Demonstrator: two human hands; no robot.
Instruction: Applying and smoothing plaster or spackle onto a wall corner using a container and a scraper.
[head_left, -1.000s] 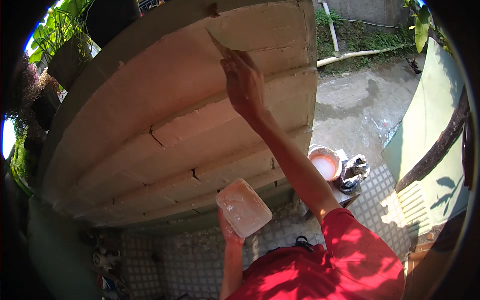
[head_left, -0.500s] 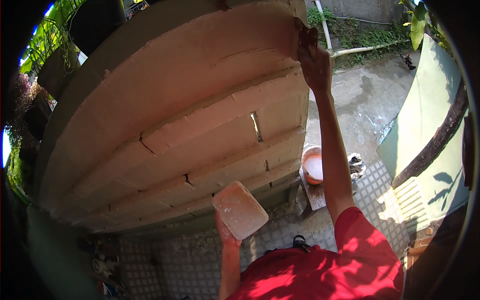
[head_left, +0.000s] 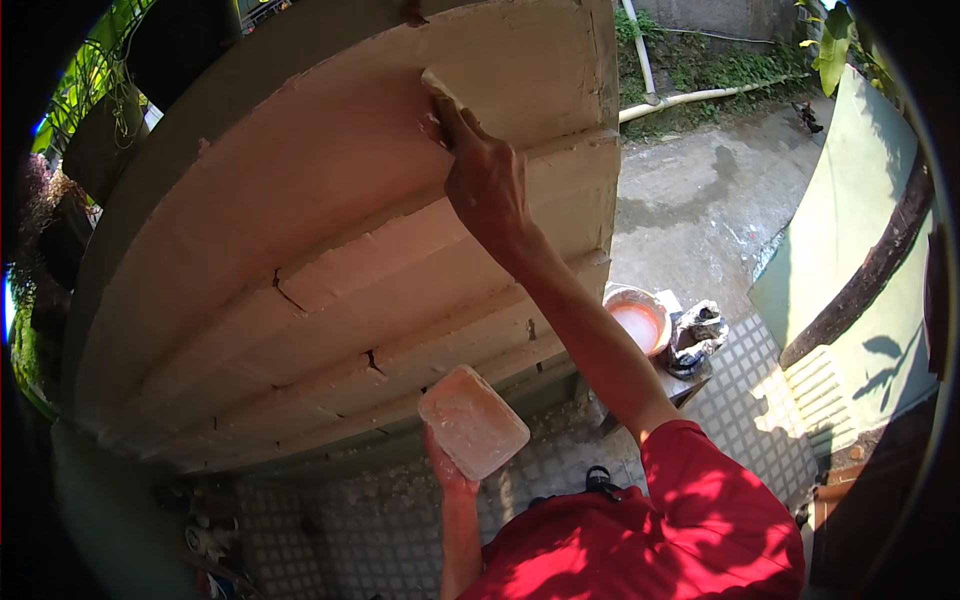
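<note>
My right hand (head_left: 487, 180) is raised and closed on a flat, pale-edged putty scraper (head_left: 441, 88). The scraper's edge is against the upper band of a large pale panel (head_left: 330, 130) with stepped ledges, and the hand hides most of the tool. Lower down, my left hand (head_left: 448, 466) grips a shallow rectangular tub (head_left: 475, 425) from its left side and underneath. Whitish smears coat the tub's inside. Dark cracks and chipped edges run along the panel's ledges.
Right of the panel, an orange bucket (head_left: 640, 318) of white liquid stands on a small bench beside a crumpled black and white bag (head_left: 697, 338). A white pipe (head_left: 700, 97) crosses the far ground. Plants and dark pots hang at upper left; tiled floor (head_left: 360, 540) lies below.
My right hand has swept left along the upper band with the scraper, away from the panel's right edge. The tub in my left hand has shifted very slightly left.
</note>
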